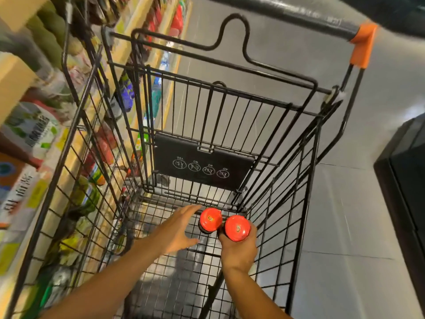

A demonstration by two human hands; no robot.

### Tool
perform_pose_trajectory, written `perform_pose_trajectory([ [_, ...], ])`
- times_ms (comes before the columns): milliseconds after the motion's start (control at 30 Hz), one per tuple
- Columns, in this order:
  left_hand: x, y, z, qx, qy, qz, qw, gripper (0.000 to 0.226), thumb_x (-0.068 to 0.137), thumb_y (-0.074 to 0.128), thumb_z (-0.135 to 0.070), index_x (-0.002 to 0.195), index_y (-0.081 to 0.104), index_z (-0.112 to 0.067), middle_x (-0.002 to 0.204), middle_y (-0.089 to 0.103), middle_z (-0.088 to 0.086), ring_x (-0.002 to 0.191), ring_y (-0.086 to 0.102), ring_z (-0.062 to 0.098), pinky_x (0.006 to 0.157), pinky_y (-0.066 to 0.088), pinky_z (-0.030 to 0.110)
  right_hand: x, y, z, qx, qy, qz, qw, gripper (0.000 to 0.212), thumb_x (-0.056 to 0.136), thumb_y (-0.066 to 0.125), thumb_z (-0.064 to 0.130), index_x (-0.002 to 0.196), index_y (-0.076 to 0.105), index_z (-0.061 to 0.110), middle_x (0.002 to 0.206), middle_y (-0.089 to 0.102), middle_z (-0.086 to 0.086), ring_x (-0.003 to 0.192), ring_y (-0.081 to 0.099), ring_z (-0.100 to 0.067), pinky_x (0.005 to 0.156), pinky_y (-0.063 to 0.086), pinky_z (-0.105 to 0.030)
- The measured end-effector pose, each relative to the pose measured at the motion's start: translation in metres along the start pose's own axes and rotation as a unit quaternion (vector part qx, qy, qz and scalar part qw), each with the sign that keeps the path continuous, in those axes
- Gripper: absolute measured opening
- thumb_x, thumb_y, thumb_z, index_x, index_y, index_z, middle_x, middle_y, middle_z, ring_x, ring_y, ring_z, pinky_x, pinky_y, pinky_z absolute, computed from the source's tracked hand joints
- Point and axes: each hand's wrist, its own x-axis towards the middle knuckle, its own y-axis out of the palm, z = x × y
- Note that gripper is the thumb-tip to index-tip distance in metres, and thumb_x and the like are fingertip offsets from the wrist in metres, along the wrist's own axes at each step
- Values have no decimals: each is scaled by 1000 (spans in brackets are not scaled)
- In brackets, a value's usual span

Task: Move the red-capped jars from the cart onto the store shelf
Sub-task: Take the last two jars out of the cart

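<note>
Two red-capped jars stand at the far end of the black wire cart (296,203), close together. My right hand (239,249) is wrapped around the right jar (237,227), just under its cap. The left jar (210,219) stands on the cart floor, dark below its red lid. My left hand (178,229) hovers beside that jar with fingers spread, close to it on its left; I cannot tell whether it touches. The store shelf (69,176) runs along the cart's left side, seen through the wire.
The shelf holds blurred packets, jars and boxes on several wooden levels. The cart's folded child-seat flap (202,164) rises behind the jars, with the orange-tipped handle (363,44) above. Grey tiled floor lies to the right, and a dark cabinet (404,180) stands at the right edge.
</note>
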Motion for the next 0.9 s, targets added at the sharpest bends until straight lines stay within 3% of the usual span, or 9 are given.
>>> perform_pose_trajectory([
  [133,30,17,5,-44,-2,17,999,115,74,85,-24,157,6,-35,163,16,-3,150,16,17,121,20,36,5,-3,7,48,-20,-9,999,59,70,84,-3,111,52,26,90,59,8,87,57,-18,79,39,-21],
  [200,43,26,8,-53,4,12,998,120,71,87,-18,156,6,-38,163,17,-4,150,17,16,121,23,37,9,-4,6,71,-21,-10,997,57,73,80,-9,110,52,24,89,58,6,80,56,-16,71,42,-13],
  [267,51,33,10,-60,12,2,998,121,69,88,-14,155,7,-40,163,18,-5,150,18,15,119,25,34,12,-4,3,71,-32,-11,997,51,77,76,-10,114,54,18,90,59,3,80,58,-13,65,44,-5],
  [333,57,40,13,-74,21,-6,997,121,67,87,-11,154,9,-41,162,19,-7,148,21,12,117,27,31,13,-5,1,47,-48,-16,998,49,78,76,-7,116,55,16,94,62,1,82,60,-14,70,48,-6],
  [400,60,44,15,-81,34,-10,996,115,67,86,-11,152,16,-43,158,26,-10,144,27,9,116,32,31,13,-2,0,63,-37,-19,997,54,74,78,-11,111,54,20,94,61,0,81,56,-15,65,41,1],
  [567,62,48,12,-79,46,-80,993,77,65,88,-22,130,49,-36,123,61,-10,112,61,12,94,53,35,9,-2,3,54,-31,-18,998,60,70,82,-7,109,51,27,89,56,14,92,57,-17,81,37,-18],
  [667,47,46,15,-86,39,-104,990,79,60,91,-25,127,51,-38,118,63,-10,107,63,9,89,56,35,7,-4,2,28,-40,-19,999,61,70,84,-2,109,49,30,87,55,17,91,57,-18,82,38,-22],
  [800,8,30,14,-130,14,-162,978,79,58,94,-27,127,56,-37,114,66,-16,105,63,2,88,53,18,-3,-10,16,3,-77,18,997,60,72,86,5,109,47,29,85,51,22,88,55,-15,82,38,-22],
  [900,-27,3,1,-140,-16,-197,970,79,55,96,-32,124,58,-35,109,68,-15,100,64,2,89,54,24,-18,-21,37,-32,-126,60,990,58,70,90,17,112,51,28,88,57,16,88,58,-14,81,42,-22],
])
